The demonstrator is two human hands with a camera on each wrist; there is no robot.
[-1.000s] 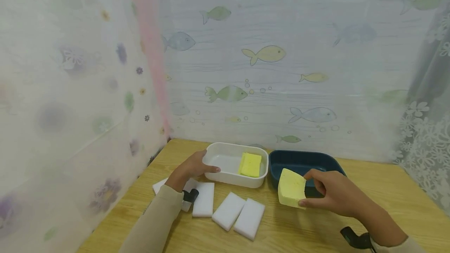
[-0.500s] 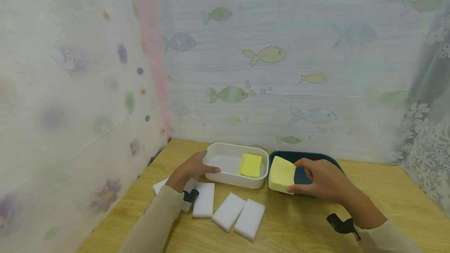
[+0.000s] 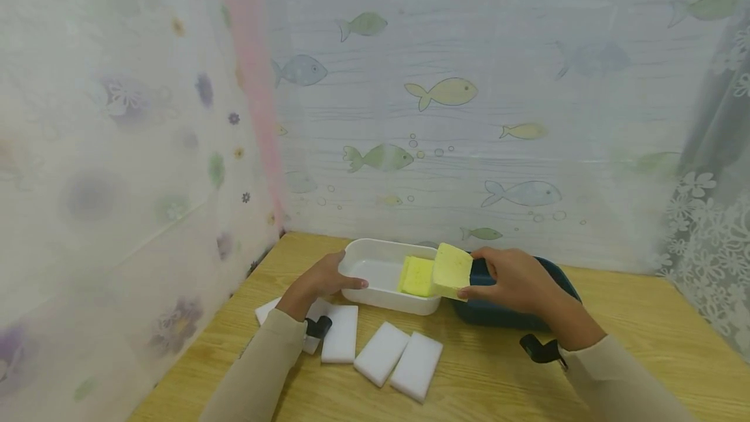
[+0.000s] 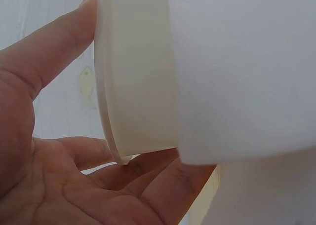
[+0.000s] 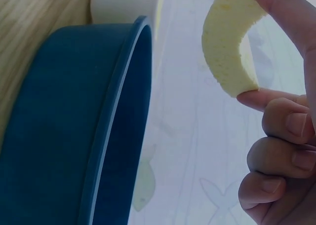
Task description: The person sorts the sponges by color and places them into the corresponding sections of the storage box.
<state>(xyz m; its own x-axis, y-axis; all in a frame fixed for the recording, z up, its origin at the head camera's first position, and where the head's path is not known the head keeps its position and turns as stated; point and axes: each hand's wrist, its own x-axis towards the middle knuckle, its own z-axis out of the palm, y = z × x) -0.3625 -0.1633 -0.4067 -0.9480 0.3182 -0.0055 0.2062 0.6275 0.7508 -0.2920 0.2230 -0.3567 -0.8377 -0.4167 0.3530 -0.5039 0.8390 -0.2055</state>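
My right hand (image 3: 518, 282) pinches a pale yellow sponge (image 3: 451, 267) between thumb and index finger. The squeeze bows it into an arc, as the right wrist view shows on the same sponge (image 5: 224, 47). It hangs over the right end of a white plastic bin (image 3: 387, 300). Another yellow sponge (image 3: 418, 277), brighter, lies inside the bin at that end, partly covered by the held one. At the opposite end my left hand (image 3: 319, 281) grips the bin, thumb on the front rim and fingers around the far side.
A dark blue bin (image 3: 498, 315) stands right beside the white one, under my right hand. In front lie several white foam blocks, among them a left one (image 3: 340, 334), a middle one (image 3: 381, 353) and a right one (image 3: 416, 366). A fish-print curtain (image 3: 375, 83) hangs behind.
My right hand has carried the yellow sponge left and away from me, from in front of the blue bin to over the white bin's right end. My left hand stays put.
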